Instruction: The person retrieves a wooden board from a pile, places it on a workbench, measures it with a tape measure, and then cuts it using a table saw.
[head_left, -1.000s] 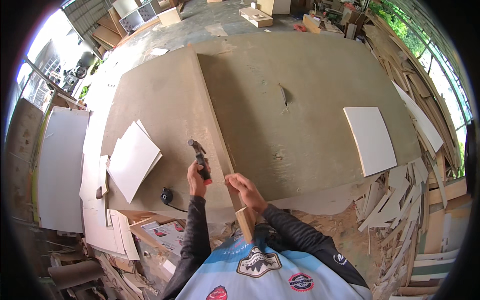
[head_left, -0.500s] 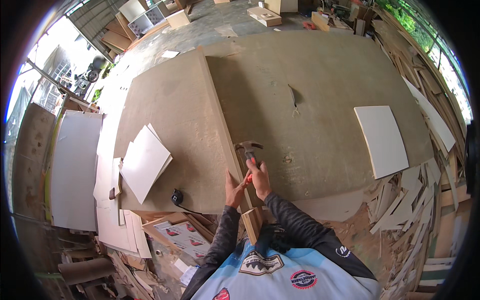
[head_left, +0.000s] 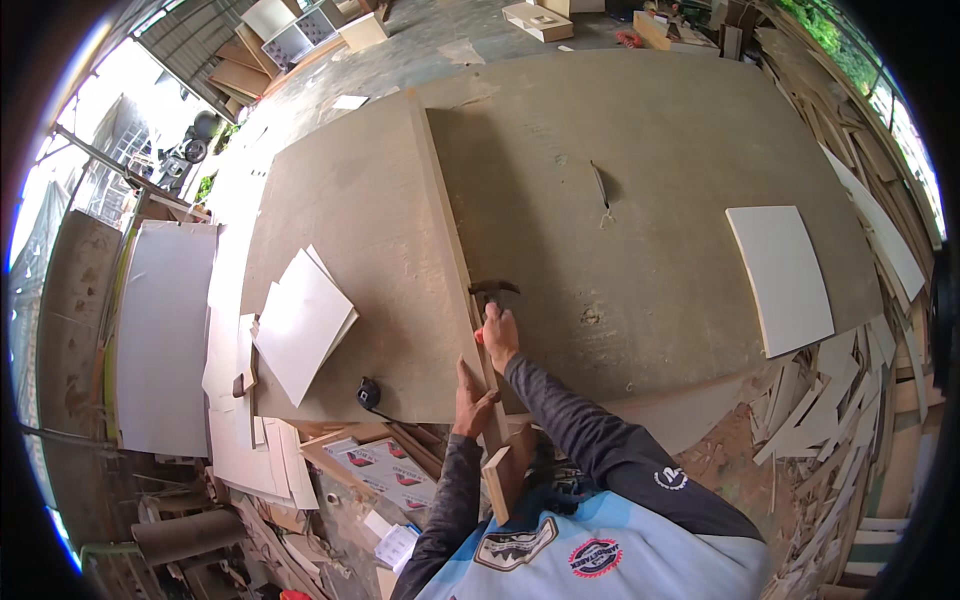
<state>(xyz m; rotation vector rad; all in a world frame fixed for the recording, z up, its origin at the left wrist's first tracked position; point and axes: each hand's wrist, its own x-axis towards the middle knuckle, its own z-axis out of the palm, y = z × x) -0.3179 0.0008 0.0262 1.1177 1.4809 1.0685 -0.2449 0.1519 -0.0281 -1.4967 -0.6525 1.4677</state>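
Observation:
A long, narrow wooden board stands on edge across the big worktable, its near end jutting past the front edge toward my body. Low on that board, my left hand grips it, fingers along its left side and thumb over the top. My right hand is closed round the handle of a claw hammer, just right of the board. The hammer's dark head lies close to the board's top edge; whether it touches I cannot tell. A short wood piece sits at the board's near end.
The brown worktable carries white panels on the left, a white panel on the right, a black tape measure and a thin dark tool. Wood offcuts are heaped at the right.
The hammer in my right hand has moved slightly left against the board. My left hand has slid nearer along the board, parting from my right. The view has shifted a little.

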